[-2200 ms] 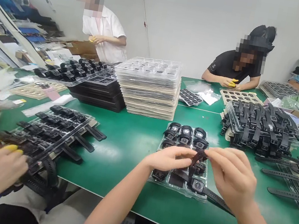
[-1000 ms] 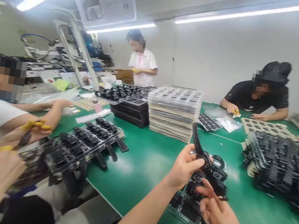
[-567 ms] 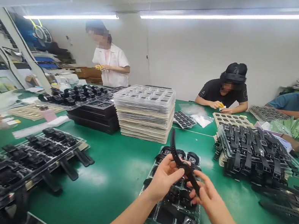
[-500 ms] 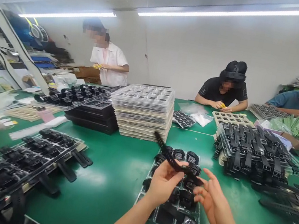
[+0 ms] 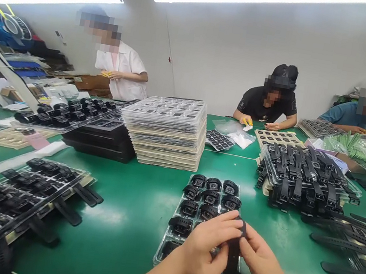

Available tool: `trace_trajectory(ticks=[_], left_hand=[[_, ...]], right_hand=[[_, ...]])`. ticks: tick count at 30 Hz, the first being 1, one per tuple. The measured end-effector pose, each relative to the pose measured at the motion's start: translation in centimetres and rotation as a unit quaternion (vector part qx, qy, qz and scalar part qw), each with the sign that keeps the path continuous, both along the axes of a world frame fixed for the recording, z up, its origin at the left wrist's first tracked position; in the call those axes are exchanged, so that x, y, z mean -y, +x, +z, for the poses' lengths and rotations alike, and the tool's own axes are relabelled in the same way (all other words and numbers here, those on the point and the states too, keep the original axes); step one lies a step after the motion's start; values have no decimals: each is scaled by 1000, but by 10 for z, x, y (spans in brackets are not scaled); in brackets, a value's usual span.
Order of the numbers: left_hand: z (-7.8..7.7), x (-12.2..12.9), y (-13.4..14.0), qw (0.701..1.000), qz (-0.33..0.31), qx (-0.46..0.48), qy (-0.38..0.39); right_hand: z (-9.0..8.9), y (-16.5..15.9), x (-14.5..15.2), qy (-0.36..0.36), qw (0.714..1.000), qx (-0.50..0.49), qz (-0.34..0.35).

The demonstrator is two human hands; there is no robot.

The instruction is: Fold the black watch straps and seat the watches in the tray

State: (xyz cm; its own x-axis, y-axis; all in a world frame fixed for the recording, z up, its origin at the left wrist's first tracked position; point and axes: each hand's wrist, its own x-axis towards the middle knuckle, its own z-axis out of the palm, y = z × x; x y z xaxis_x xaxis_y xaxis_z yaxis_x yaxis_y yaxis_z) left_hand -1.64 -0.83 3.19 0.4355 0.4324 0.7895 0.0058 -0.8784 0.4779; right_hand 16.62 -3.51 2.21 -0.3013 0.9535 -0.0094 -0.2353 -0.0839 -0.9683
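Where hands point(image 5: 229, 254) meet (fingertips pinching): matte strap point(image 5: 230, 268).

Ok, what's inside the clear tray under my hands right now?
The clear tray holds black watch bodies in its far pockets. The left hand, right hand and black strap cover the near pockets.

A tray point(image 5: 170, 241) of watches point(image 5: 210, 196) lies before a tray stack point(image 5: 166, 131) (mid-table). Strapped watches point(image 5: 303, 179) pile right of it; another tray point(image 5: 17, 193) lies left.
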Motion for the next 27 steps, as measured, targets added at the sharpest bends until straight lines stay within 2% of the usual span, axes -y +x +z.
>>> trace_trajectory(ticks=[2, 4, 7, 9, 11, 14, 17, 18, 19, 21, 23, 24, 25, 27], left_hand=[[-1, 2, -1, 993, -9, 51, -108], [-1, 2, 2, 955, 2, 133, -266], [2, 1, 10, 830, -53, 215, -511], [5, 0, 16, 762, -82, 242, -595], [7, -1, 19, 724, -71, 287, -623], [10, -4, 18, 681, -77, 371, -627], [13, -9, 11, 634, -91, 455, -619], [14, -11, 8, 620, -91, 480, -615], [16, -13, 5, 607, -90, 502, -610], [21, -17, -1, 593, -88, 531, -599], [24, -18, -6, 595, -92, 541, -588], [25, -17, -7, 602, -97, 537, -583], [25, -16, -7, 614, -105, 525, -580], [21, -11, -4, 655, -123, 473, -576]], right_hand=[[1, -2, 1, 9, 1000, 6, -22], [3, -3, 3, 43, 995, 57, -65], [4, -5, 4, 144, 964, 204, -98], [1, -8, 4, 202, 929, 294, -94], [-2, -11, 3, 236, 906, 340, -85], [-4, -13, 3, 269, 896, 344, -83], [6, -7, 10, 352, 872, 300, -159], [11, -5, 14, 372, 873, 276, -151], [16, -2, 19, 376, 884, 254, -112], [24, 0, 29, 307, 922, 235, 38], [25, -5, 34, 156, 945, 244, 154], [22, -9, 33, 72, 953, 240, 170], [18, -13, 31, -6, 963, 220, 158], [7, -21, 22, -107, 985, 117, 68]])
